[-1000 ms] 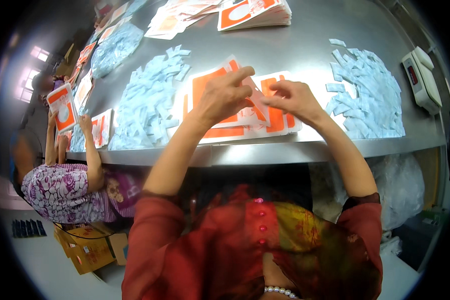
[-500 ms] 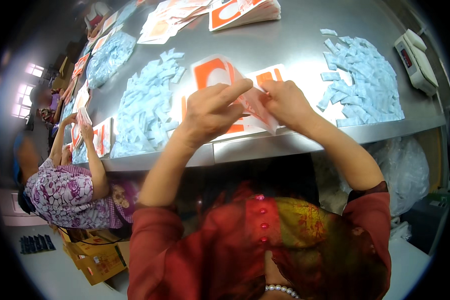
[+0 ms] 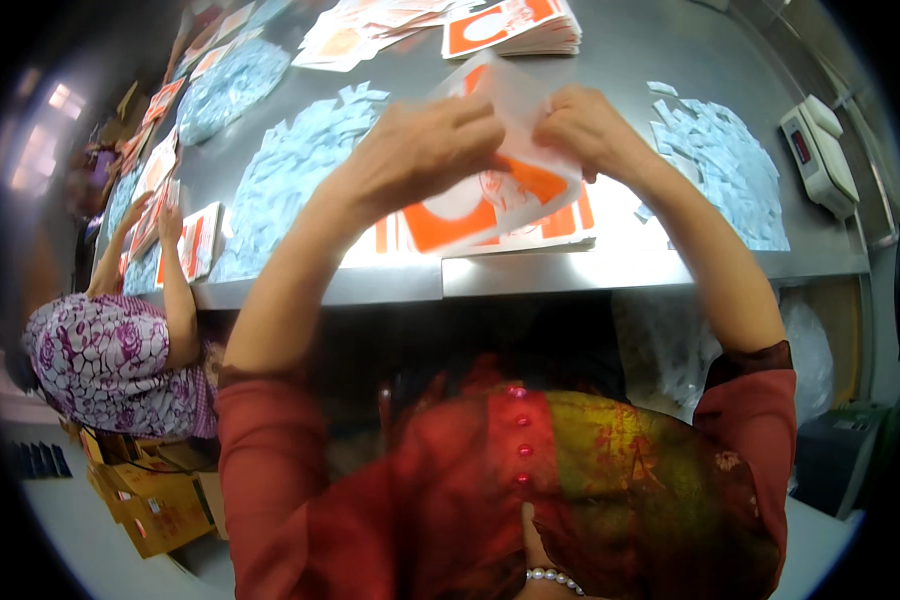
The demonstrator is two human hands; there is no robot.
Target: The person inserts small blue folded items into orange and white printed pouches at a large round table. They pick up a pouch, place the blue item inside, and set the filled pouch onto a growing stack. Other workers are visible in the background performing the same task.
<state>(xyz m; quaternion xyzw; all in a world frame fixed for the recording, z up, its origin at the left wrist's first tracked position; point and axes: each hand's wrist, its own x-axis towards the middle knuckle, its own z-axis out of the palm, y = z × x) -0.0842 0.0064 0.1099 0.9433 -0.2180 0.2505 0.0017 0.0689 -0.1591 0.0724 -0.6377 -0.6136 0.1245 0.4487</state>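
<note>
Between my two hands is an orange and white printed plastic pouch with a translucent part at its top. It is lifted off the table and tilted. My left hand grips its left side with bent fingers. At the upper right edge of the pouch, my right hand pinches it. Under the pouch lies a stack of similar flat pouches by the table's near edge. Heaps of small pale blue packets lie on either side: a left heap and a right heap.
At the back of the steel table are loose pouches and a neat stack. A white scale stands far right. Beyond the left heap sits a clear bag of blue packets. A co-worker handles pouches at left.
Both hands have risen and moved slightly farther over the table with the pouch. It was folded and bunched between them; now it is spread out, with its printed face showing.
</note>
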